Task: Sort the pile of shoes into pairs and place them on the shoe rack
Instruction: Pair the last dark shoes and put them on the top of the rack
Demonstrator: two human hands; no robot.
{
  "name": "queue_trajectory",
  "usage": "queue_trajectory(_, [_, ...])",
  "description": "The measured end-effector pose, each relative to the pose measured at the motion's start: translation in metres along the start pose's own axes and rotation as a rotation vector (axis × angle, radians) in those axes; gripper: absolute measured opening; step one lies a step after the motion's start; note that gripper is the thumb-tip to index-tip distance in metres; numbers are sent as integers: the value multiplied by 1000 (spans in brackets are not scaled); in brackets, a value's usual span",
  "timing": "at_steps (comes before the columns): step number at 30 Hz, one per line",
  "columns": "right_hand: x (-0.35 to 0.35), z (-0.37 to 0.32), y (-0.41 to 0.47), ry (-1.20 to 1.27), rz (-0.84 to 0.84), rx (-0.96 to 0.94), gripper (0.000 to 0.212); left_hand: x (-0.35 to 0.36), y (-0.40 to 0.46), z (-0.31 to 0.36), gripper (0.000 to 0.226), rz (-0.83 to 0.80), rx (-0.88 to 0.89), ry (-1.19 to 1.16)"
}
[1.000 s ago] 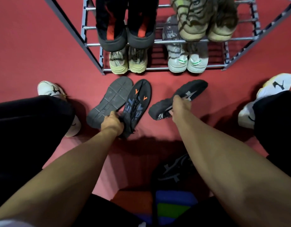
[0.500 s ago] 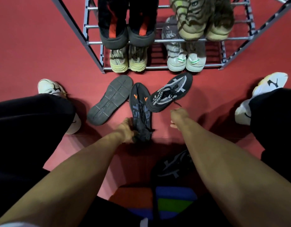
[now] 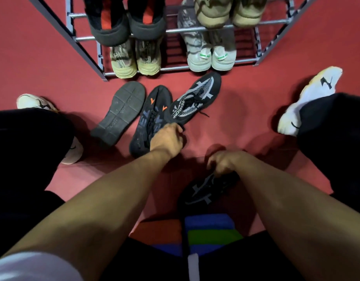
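Note:
Three loose shoes lie on the red floor in front of the metal shoe rack (image 3: 197, 29). A dark shoe (image 3: 118, 114) lies sole up on the left. Beside it is a black shoe with orange marks (image 3: 152, 116), and to its right a black shoe with a white pattern (image 3: 197, 94). My left hand (image 3: 167, 138) rests over the orange-marked shoe, with its fingers closed on the patterned shoe's heel. My right hand (image 3: 223, 162) is closed on the top of a matching black-and-white shoe (image 3: 207, 190) close to me.
The rack holds a black pair with red lining (image 3: 126, 27), a tan pair (image 3: 229, 13), a beige pair (image 3: 134, 61) and a grey pair with green tabs (image 3: 211, 57). My white shoes (image 3: 308, 98) flank the floor space. A striped coloured block (image 3: 209, 230) sits below my arms.
My right hand let go of the patterned shoe, now upright near the rack, and drew back to the matching shoe. My left hand shifted right from the orange-marked shoe's heel.

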State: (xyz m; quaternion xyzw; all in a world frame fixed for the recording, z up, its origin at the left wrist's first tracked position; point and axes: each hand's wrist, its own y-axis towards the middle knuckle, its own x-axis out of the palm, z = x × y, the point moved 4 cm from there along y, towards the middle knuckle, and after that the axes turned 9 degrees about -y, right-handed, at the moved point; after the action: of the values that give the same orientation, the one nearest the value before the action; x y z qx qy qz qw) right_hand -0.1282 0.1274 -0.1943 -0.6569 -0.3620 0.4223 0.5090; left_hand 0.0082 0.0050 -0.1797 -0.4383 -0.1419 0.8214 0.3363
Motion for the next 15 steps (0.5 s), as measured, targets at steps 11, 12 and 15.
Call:
queue_trajectory(11, [-14,-7,11,-232,474,-44,24,-31,0,-24,16,233,-77,-197])
queue_trajectory(12, [-23,-2,7,-160,532,-44,16,-40,0,-27,16,305,-82,-235])
queue_trajectory(15, [-53,7,-9,179,760,-2,5,-70,-5,-40,19,536,-120,-322])
